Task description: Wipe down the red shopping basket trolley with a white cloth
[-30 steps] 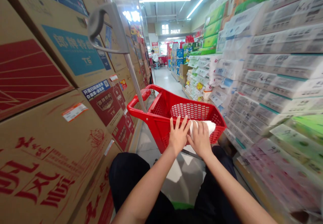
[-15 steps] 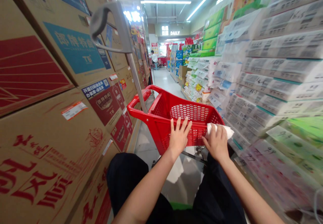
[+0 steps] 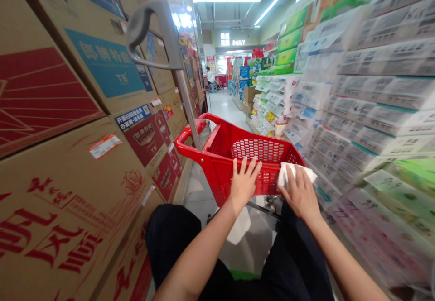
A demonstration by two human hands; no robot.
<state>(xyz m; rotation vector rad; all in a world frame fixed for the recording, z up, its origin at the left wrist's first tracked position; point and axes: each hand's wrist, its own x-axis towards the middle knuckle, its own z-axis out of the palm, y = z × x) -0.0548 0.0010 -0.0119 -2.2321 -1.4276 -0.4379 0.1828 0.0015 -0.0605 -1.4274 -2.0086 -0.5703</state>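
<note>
A red plastic shopping cart [image 3: 212, 169] stands crosswise in front of my knees, its handle toward the left. My left hand [image 3: 244, 182] lies on the near side wall at the rim, fingers spread, holding nothing. At the right end of that side, my right hand [image 3: 301, 192] presses a folded white cloth [image 3: 285, 174] against the cart's top edge. The cloth sticks out on both sides of the fingers, and the palm hides its middle. Through the mesh, the visible part of the basket shows no goods.
Stacked cardboard cartons [image 3: 68, 179] wall the left side. A grey handle on a metal pole [image 3: 185, 97] rises before them. Packs of tissue paper [image 3: 370, 97] are piled on the right. Far down the aisle floor [image 3: 220, 104] sits a person [image 3: 210, 75].
The view has shifted slightly. My right hand has slid a little to the right over the cloth, so more white shows left of the fingers. My left hand stays on the rim.
</note>
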